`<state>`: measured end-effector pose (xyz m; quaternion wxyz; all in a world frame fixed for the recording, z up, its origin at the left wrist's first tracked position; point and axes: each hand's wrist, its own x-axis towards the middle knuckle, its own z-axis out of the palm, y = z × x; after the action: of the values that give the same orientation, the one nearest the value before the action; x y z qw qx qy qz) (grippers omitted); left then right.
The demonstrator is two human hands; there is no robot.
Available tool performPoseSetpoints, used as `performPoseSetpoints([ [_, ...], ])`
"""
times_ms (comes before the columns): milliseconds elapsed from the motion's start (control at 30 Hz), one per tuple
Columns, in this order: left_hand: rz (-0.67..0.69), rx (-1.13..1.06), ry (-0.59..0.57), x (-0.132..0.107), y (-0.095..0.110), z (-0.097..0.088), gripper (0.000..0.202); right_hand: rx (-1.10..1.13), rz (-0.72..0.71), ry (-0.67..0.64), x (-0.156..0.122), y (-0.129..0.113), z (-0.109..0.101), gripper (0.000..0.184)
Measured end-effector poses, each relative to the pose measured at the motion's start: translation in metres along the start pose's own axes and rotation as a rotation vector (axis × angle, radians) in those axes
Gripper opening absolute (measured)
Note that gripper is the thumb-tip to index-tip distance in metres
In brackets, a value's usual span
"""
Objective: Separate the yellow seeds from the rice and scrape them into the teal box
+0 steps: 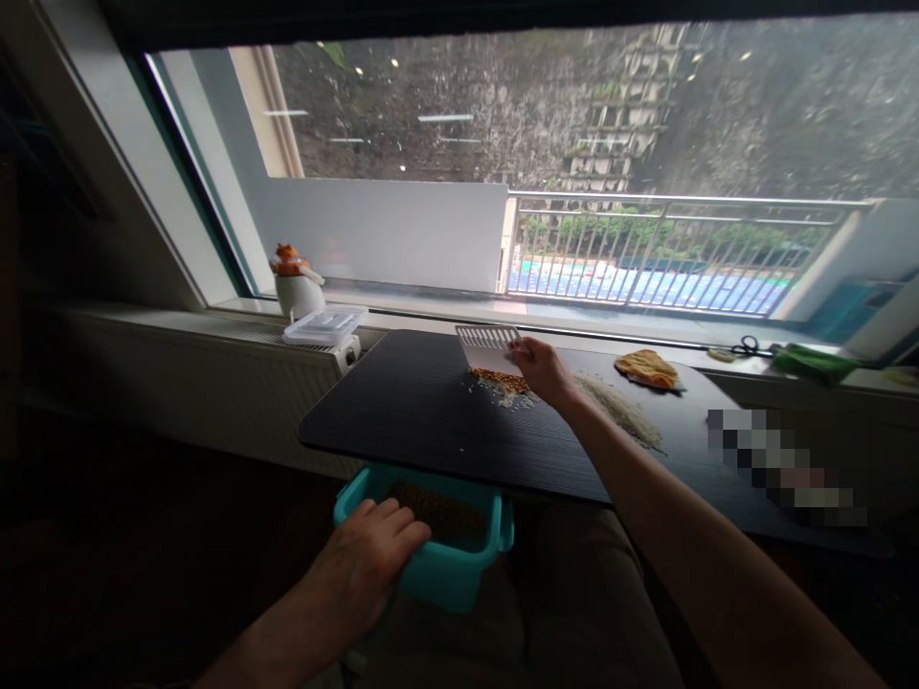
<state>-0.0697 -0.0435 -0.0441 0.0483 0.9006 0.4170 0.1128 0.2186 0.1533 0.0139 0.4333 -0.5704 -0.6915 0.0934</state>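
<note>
My right hand (538, 364) is closed on a flat white scraper with a row of slots (488, 346), tilted up over the dark table. At the scraper's lower edge lies a small heap of orange-brown kernels (503, 380), with pale grains scattered around it. A larger pile of pale, rice-like grains (617, 407) lies to the right, partly behind my forearm. Below the table's front edge, my left hand (384, 536) is wrapped over the near rim of a teal plastic bin (449, 574). Brown grains (437, 507) cover the bin's bottom.
The black table (402, 411) stands against the window sill. A folded yellow cloth (648, 368) lies at its back right. Scissors (747, 346) and a green cloth (815, 362) rest on the sill. A clear lidded box (326, 325) sits on the radiator (236, 383) at left.
</note>
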Motion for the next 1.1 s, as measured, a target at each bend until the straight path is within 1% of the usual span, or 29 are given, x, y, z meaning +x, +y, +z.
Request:
performPoseSetpoints([
  [233, -0.006, 0.006, -0.031, 0.002, 0.000, -0.001, 0.032, -0.032, -0.034, -0.035, -0.003, 0.003, -0.001, 0.028],
  [400, -0.012, -0.001, -0.037, 0.003, 0.002, -0.005, 0.033, -0.066, -0.118, -0.098, -0.008, 0.000, -0.007, 0.032],
  [500, -0.010, -0.002, -0.059, 0.004, 0.004, -0.007, 0.034, -0.106, -0.186, -0.148, -0.010, -0.004, -0.012, 0.033],
  [633, 0.001, -0.001, -0.081, 0.005, 0.003, -0.009, 0.032, -0.172, -0.271, -0.191, -0.009, -0.011, -0.013, 0.030],
  [767, 0.005, 0.014, -0.085, 0.007, 0.003, -0.009, 0.031, -0.236, -0.342, -0.211, -0.005, -0.028, -0.006, 0.030],
  [933, 0.001, 0.016, -0.088, 0.007, 0.002, -0.007, 0.033, -0.315, -0.464, -0.316, -0.003, -0.048, 0.003, 0.035],
  [1000, -0.001, 0.013, -0.081, 0.006, 0.002, -0.006, 0.030, -0.350, -0.503, -0.360, -0.006, -0.049, 0.000, 0.037],
  [1100, 0.002, -0.002, -0.075, 0.006, 0.001, -0.006, 0.029, -0.397, -0.545, -0.403, -0.014, -0.043, -0.012, 0.037],
])
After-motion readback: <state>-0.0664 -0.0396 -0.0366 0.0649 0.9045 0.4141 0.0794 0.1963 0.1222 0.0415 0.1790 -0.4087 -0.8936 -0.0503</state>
